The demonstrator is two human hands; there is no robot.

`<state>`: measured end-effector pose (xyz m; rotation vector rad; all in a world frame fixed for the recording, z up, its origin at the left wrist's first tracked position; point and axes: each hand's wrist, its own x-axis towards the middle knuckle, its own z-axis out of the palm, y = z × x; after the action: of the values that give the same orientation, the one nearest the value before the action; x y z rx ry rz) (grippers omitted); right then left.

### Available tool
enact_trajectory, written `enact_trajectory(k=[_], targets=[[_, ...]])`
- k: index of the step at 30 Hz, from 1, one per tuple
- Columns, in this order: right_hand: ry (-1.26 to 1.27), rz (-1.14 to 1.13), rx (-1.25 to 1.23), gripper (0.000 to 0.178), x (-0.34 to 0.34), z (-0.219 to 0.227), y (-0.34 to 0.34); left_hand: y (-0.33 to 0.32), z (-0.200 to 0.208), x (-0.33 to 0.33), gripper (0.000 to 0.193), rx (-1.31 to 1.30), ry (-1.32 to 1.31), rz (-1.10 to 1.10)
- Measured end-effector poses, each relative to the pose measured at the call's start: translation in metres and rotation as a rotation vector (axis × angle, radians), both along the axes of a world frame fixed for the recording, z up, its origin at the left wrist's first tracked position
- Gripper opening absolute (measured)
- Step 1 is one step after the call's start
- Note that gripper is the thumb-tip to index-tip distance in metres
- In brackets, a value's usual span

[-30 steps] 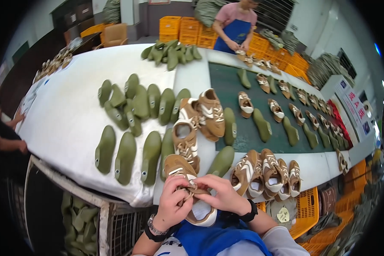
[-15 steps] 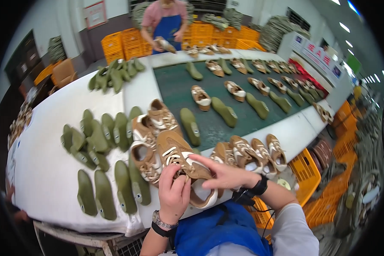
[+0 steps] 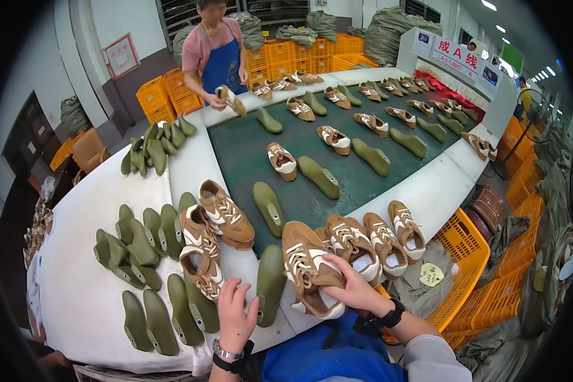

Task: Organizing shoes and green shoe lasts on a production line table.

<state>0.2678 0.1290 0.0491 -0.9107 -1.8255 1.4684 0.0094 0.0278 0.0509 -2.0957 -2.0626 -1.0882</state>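
My right hand [image 3: 352, 288] grips a brown sneaker [image 3: 307, 258] with white laces and white side trim, its heel toward me. My left hand [image 3: 237, 316] holds nothing, its fingers apart, beside a small group of brown sneakers [image 3: 200, 245]. A green shoe last [image 3: 270, 285] lies between my two hands. To the right of the held sneaker, more sneakers [image 3: 374, 239] stand in a row along the table's near edge. Other green lasts [image 3: 184, 310] lie on the white cloth at my left.
A green conveyor belt [image 3: 235, 149] carries sneakers and lasts in rows. Across the table, a person in a blue apron [image 3: 223, 70] holds a sneaker [image 3: 230, 100]. Orange crates [image 3: 468, 251] stand at my right. Another pile of lasts [image 3: 156, 146] lies far left.
My left hand has let go of the sneaker's laces and opened. My right hand has carried the sneaker rightward, uncovering the last. The view has shifted; the person opposite stands with a sneaker held out.
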Motion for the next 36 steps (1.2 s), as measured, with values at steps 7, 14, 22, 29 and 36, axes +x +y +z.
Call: enact_trajectory(k=[7, 14, 22, 29, 36], targets=[[0.336, 0.232, -0.125, 0.063, -0.005, 0.01, -0.02, 0.01, -0.03, 0.035, 0.07, -0.483, -1.08, -0.546], [0.573, 0.479, -0.335, 0.063, -0.044, -0.015, -0.034, -0.007, -0.004, 0.029, 0.054, -0.276, -1.222, -0.44], [0.472, 0.274, 0.235, 0.062, -0.009, 0.004, -0.034, -0.001, 0.035, 0.028, 0.056, -0.452, -1.547, -0.12], [0.161, 0.013, 0.579, 0.055, 0.011, 0.039, -0.048, 0.018, 0.018, 0.016, 0.042, -0.223, -1.318, 0.047], [-0.08, 0.212, 0.753, 0.021, 0.011, 0.037, -0.064, 0.008, 0.036, 0.033, 0.048, -0.234, -1.326, 0.122]])
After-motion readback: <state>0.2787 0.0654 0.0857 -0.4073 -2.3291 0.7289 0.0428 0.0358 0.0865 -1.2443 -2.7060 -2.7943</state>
